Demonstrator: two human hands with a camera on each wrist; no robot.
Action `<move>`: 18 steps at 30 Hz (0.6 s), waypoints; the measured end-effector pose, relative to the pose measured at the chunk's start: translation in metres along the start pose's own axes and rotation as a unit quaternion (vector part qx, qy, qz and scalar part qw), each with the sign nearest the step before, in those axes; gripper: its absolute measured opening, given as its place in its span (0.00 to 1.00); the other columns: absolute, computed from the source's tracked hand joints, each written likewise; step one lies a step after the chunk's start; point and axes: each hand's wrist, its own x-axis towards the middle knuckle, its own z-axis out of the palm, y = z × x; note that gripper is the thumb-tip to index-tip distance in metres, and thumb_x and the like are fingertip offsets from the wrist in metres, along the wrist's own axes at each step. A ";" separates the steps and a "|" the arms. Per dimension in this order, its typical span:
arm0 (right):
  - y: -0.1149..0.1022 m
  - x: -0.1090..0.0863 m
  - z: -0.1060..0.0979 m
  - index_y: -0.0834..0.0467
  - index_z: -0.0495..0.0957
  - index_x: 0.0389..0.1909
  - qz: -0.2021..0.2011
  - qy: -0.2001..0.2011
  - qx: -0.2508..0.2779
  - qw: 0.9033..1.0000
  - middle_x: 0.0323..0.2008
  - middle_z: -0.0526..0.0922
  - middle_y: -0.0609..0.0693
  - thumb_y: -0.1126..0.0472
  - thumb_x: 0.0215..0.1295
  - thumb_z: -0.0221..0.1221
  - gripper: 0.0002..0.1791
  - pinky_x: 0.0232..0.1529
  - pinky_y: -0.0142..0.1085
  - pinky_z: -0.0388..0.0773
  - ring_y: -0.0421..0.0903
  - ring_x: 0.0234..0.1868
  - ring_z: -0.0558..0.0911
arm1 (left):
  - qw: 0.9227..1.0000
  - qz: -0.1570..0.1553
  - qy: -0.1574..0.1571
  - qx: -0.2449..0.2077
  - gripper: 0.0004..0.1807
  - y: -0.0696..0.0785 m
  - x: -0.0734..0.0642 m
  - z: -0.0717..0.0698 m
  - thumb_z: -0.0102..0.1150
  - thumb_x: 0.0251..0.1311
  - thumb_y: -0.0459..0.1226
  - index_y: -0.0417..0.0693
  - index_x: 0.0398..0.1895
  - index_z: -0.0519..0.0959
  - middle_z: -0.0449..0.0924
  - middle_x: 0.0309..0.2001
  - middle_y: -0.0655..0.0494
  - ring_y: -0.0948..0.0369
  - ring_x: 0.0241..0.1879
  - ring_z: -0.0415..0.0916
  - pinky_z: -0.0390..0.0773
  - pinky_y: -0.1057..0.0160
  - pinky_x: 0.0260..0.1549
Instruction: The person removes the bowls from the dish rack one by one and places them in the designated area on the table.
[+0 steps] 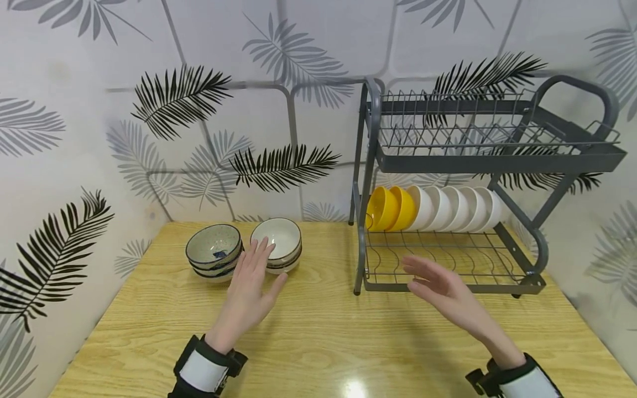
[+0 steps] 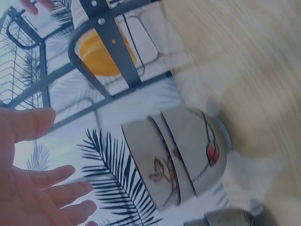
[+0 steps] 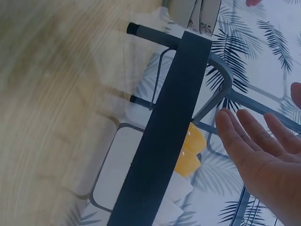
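Observation:
My left hand [image 1: 249,293], fingers extended and holding nothing, hovers in front of two bowl stacks. The speckled stack [image 1: 213,246] with dark blue rims is on the left; the pale, dark-rimmed stack [image 1: 278,240] is just beyond my fingertips. In the left wrist view the pale bowls [image 2: 174,160] show flower drawings on their outsides. My right hand [image 1: 450,296] is held in the air before the lower tier of a grey dish rack [image 1: 458,288], fingers loosely straight and nothing in them. On that tier, yellow bowls [image 1: 382,210] and several white bowls [image 1: 450,210] stand on edge in a row.
The rack's upper wire tier [image 1: 458,132] juts out above the row of bowls. A wooden table [image 1: 318,331] carries everything, with a leaf-patterned wall [image 1: 318,44] behind and at both sides. A curved rack handle [image 1: 592,88] rises at the upper right.

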 end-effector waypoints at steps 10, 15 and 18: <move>0.012 0.030 -0.006 0.69 0.60 0.67 -0.021 0.003 -0.117 0.993 0.64 0.65 0.69 0.68 0.65 0.58 0.31 0.58 0.64 0.67 0.66 0.62 0.65 | 0.994 0.016 -0.002 -0.104 0.33 0.013 -0.006 0.017 0.58 0.63 0.39 0.37 0.69 0.61 0.57 0.71 0.42 0.46 0.70 0.49 0.51 0.40 0.68; 0.013 0.045 -0.010 0.70 0.59 0.68 -0.010 0.001 -0.170 0.985 0.63 0.66 0.73 0.65 0.64 0.60 0.34 0.57 0.64 0.68 0.68 0.59 0.68 | 0.984 0.001 -0.018 -0.176 0.33 0.020 -0.008 0.023 0.56 0.65 0.40 0.40 0.71 0.60 0.56 0.72 0.45 0.48 0.71 0.48 0.50 0.39 0.67; 0.016 0.056 -0.012 0.71 0.57 0.68 0.001 0.000 -0.196 0.981 0.62 0.65 0.74 0.64 0.64 0.60 0.35 0.56 0.64 0.69 0.69 0.58 0.69 | 0.976 -0.012 -0.033 -0.216 0.33 0.023 -0.009 0.026 0.55 0.66 0.40 0.43 0.72 0.58 0.55 0.72 0.44 0.49 0.70 0.49 0.52 0.40 0.67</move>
